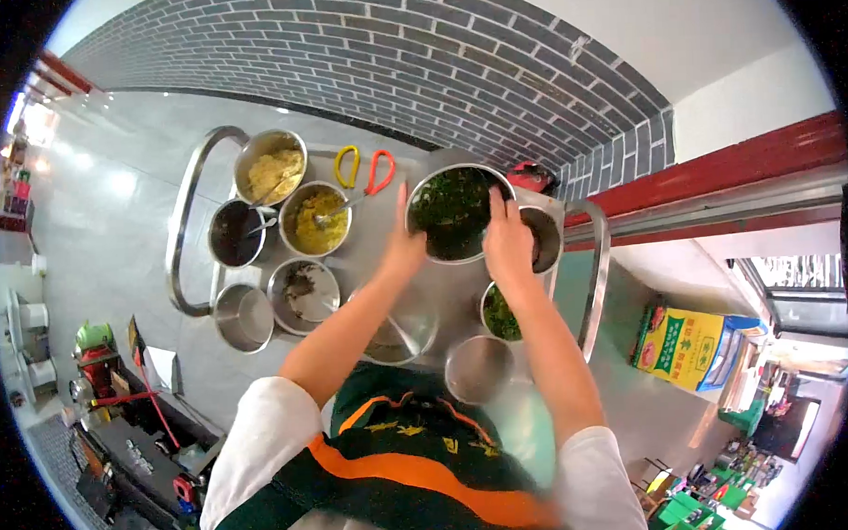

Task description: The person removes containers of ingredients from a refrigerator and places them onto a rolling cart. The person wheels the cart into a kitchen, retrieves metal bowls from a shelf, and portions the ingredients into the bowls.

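Observation:
A large round metal bowl of chopped dark greens (448,208) is between my two hands at the far side of the metal cart. My left hand (405,238) grips its left rim. At the right rim, my right hand (507,232) holds on with its fingertips over the edge. Right of it, a metal pot (543,239) is partly hidden behind my right hand. A smaller bowl of green herbs (500,316) stands beside my right forearm. Yellow-handled (347,167) and red-handled (381,171) tools lie left of the large bowl.
On the cart's left are bowls with yellow food (316,222), pale food (273,167), dark sauce (235,234) and brown remains (304,295). Nearer me are metal pots (244,318) (479,369). Curved handles (187,212) (597,287) bound the cart; a brick wall (417,55) rises beyond.

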{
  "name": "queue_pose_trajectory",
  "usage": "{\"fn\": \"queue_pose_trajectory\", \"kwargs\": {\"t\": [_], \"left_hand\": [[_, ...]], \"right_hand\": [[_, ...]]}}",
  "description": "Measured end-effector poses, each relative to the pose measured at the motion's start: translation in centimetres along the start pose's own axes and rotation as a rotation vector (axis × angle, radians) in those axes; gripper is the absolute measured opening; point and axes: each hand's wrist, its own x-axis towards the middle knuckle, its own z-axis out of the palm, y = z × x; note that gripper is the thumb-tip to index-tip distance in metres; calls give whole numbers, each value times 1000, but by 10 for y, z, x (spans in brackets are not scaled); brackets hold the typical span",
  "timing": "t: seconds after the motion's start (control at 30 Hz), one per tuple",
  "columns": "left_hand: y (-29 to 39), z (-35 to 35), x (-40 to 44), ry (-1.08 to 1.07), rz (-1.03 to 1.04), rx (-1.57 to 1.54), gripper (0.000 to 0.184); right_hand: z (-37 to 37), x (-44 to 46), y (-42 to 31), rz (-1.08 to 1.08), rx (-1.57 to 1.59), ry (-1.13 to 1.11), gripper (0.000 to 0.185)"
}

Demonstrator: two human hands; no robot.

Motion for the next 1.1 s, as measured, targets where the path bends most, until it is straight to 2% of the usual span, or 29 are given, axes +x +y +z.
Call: {"fn": "queue_pose_trajectory", "kwargs": {"t": [0.07, 0.1, 0.17, 0.2, 0.23, 0.27, 0.3, 0.33, 0.4, 0.43, 0.47, 0.53, 0.57, 0.6, 0.67, 0.7, 0.77, 0.87, 0.93, 0.97, 1.0, 1.07, 1.1], "left_hand": [[34, -8, -33, 101, 119, 206, 80], [39, -15, -42, 158, 198, 326, 80], [45, -34, -55, 158, 181, 260, 79], [48, -44, -61, 150, 161, 183, 78], [47, -51, -67, 190, 280, 289, 77], [55, -56, -75, 192, 293, 290, 77], [60, -57, -83, 225, 221, 343, 77], [65, -55, -91, 251, 147, 392, 77], [77, -47, -102, 212, 130, 271, 83], [79, -45, -104, 242, 114, 286, 82], [82, -41, -104, 241, 104, 272, 82], [88, -33, -103, 239, 84, 245, 82], [85, -28, -99, 203, 118, 245, 82], [80, -21, -95, 173, 132, 306, 82], [72, -6, -85, 116, 168, 427, 81], [69, 2, -79, 103, 184, 558, 78], [67, 23, -61, 61, 225, 692, 77], [71, 60, -52, -62, 122, 659, 76], [54, 81, -38, -18, 468, 590, 75], [47, 89, -31, -94, 547, 436, 74], [34, 95, -25, -117, 552, 442, 74], [13, 104, -14, -60, 620, 746, 72], [5, 107, -8, -117, 684, 700, 69]], "right_hand": [[13, -8, -26, -144, 53, 131, 46], [21, -15, -36, -277, 30, 95, 44], [21, -32, -52, -495, -63, 8, 43], [15, -38, -56, -500, -59, 13, 43], [8, -42, -58, -490, -104, -32, 43], [1, -45, -61, -477, -151, -74, 43], [-7, -45, -67, -361, -42, 63, 42], [-7, -45, -68, -354, -52, 71, 42], [0, -46, -66, -262, -88, 114, 43], [8, -53, -64, -323, -177, 32, 45], [9, -58, -60, -305, -188, 43, 45], [12, -72, -52, -416, -66, 58, 44], [-4, -76, -54, -292, -17, 106, 41], [-7, -76, -46, -279, -20, 110, 41], [-10, -76, -27, -222, -128, -117, 45], [-6, -80, -16, -180, -20, 34, 45], [-7, -87, 7, -59, -18, 56, 45], [-17, -102, 38, 107, 2, 106, 47], [-21, -111, 55, 206, 60, 104, 48], [-17, -115, 65, 240, 49, 66, 48], [-12, -119, 74, 261, 54, 75, 48], [-4, -126, 88, 231, 114, 143, 48], [-1, -127, 95, 263, 96, 97, 48]]}}
